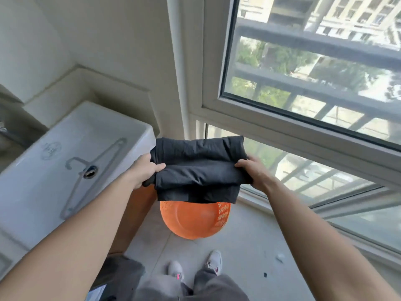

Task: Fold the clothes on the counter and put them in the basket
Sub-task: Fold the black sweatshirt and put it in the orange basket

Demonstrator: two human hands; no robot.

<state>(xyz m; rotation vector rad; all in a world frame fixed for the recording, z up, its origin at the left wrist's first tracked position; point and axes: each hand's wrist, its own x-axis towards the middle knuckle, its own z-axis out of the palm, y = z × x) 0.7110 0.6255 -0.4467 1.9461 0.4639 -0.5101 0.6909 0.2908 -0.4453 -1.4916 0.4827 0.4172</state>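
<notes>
A folded black garment hangs in the air above the orange plastic basket, which stands on the floor by the window. My left hand grips the garment's left edge and my right hand grips its right edge. The garment covers the far part of the basket. The near part of the basket's inside that shows holds nothing.
A white sink on the left holds a grey clothes hanger. A brown cabinet side stands beside the basket. A large window fills the right side. My shoes are on the tiled floor below.
</notes>
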